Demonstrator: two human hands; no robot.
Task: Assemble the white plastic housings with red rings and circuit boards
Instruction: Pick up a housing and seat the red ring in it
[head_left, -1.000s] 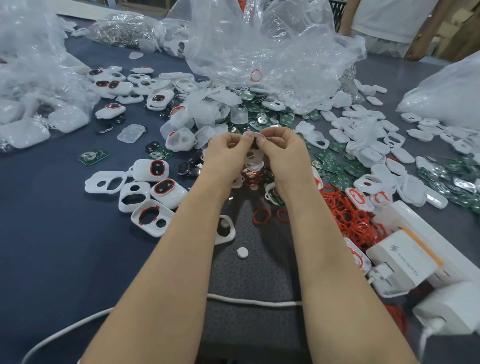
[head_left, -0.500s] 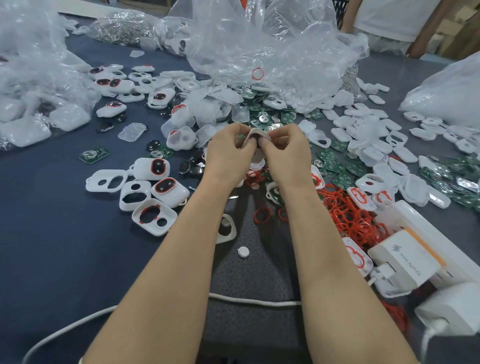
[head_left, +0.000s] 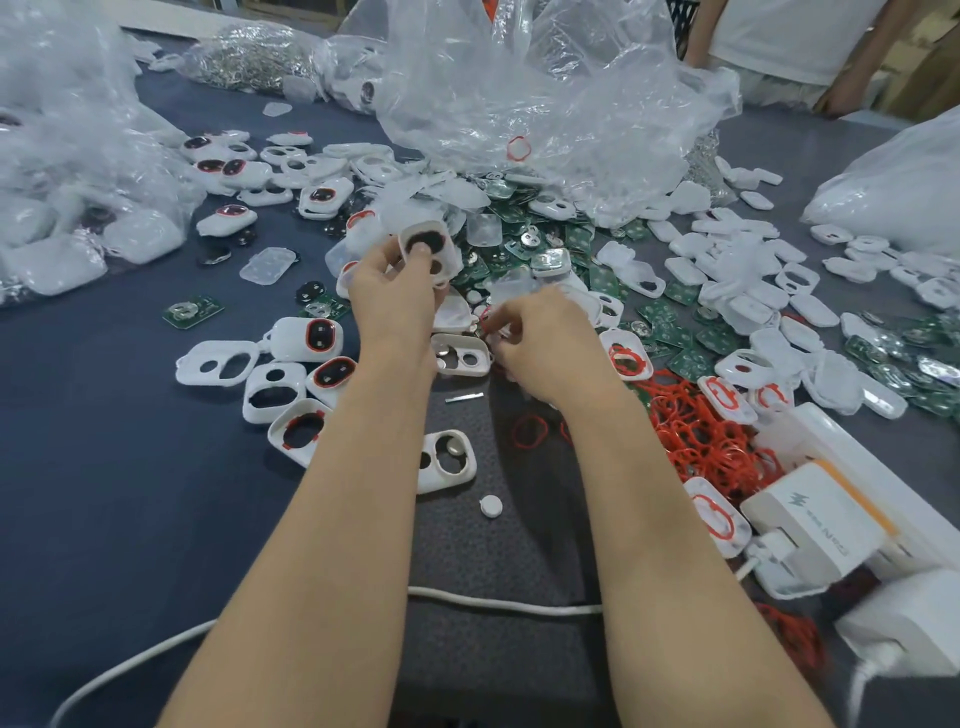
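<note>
My left hand (head_left: 395, 296) holds a white plastic housing (head_left: 428, 249) upright above the table, fingers curled round it, its two dark openings facing me. My right hand (head_left: 540, 338) is lower and to the right, fingertips pinching at a small red ring (head_left: 487, 321) among the parts. Another white housing (head_left: 462, 356) lies flat between my wrists. Loose red rings (head_left: 696, 436) are heaped at the right. Green circuit boards (head_left: 524, 228) are piled beyond my hands.
Several housings with red rings (head_left: 291, 384) lie at the left. Clear plastic bags (head_left: 545, 104) rise at the back and left. A white power strip with chargers (head_left: 831, 525) and a white cable (head_left: 498, 603) lie near me. A person (head_left: 789, 47) stands at the far right.
My hands have separated. The left hand lifted the housing up and turned its openings toward me. The right hand dropped down to the parts on the table.
</note>
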